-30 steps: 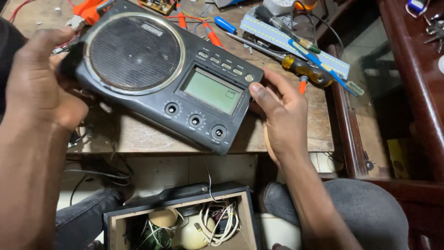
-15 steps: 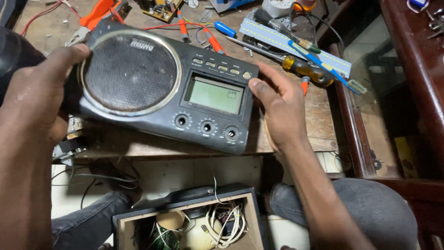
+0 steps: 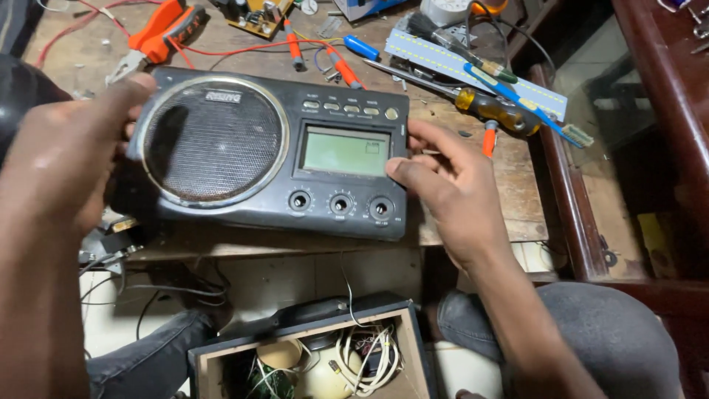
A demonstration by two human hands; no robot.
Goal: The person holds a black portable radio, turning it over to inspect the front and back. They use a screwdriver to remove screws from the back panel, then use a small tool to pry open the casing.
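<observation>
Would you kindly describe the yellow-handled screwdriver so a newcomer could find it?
Start at the black radio on the wooden table. Just beyond its right end, past the right hand, lies the screwdriver. Its amber see-through handle sets it apart from the blue one beside it.

We see a worn wooden bench (image 3: 509, 199) w/ black radio (image 3: 273, 151), orange pliers (image 3: 159, 37), yellow-handled screwdriver (image 3: 495, 109), LED strip (image 3: 443, 63) lying on it.

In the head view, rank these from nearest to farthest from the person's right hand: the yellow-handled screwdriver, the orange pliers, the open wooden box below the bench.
Measured from the right hand, which grips the radio's right end:
1. Yellow-handled screwdriver, on the bench just above the hand.
2. Open wooden box, below the bench, down and left.
3. Orange pliers, at the bench's far left corner.
</observation>
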